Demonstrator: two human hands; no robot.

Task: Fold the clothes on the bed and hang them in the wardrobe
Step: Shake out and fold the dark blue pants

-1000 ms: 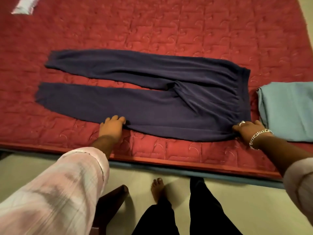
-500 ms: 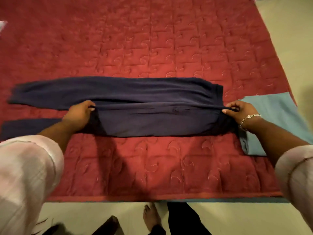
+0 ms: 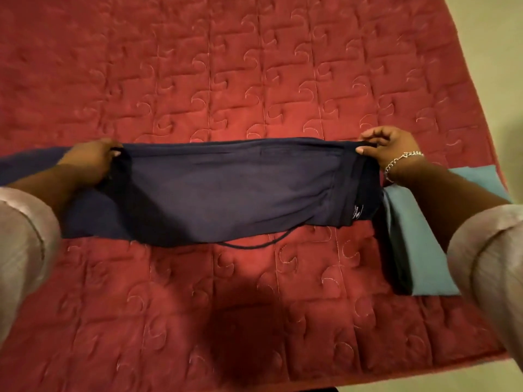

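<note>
- Since half a second ago both hands have carried the near leg of the navy trousers up and toward the far side, so the fold that sat low on the bed is now lifted and stretched between them; a drawstring loop now hangs below the near edge.
- The left hand is curled round bunched cloth at the leg side, fingers clamped on the fabric.
- The right hand pinches the waistband corner between thumb and fingers — a chain bracelet sits at its wrist.
- The step in hand looks like the lengthwise fold, one leg brought over the other. The next move probably calls for lowering both hands together so the lifted edge lands on the far leg's edge, then smoothing and tucking the drawstring in.
- The trousers span the gap between the hands, taut along the top and sagging toward the near side; the leg ends trail past the left hand to the left edge of view.
- Just right of the waistband, under the right forearm, a folded teal garment lies on the red quilted bed.
</note>
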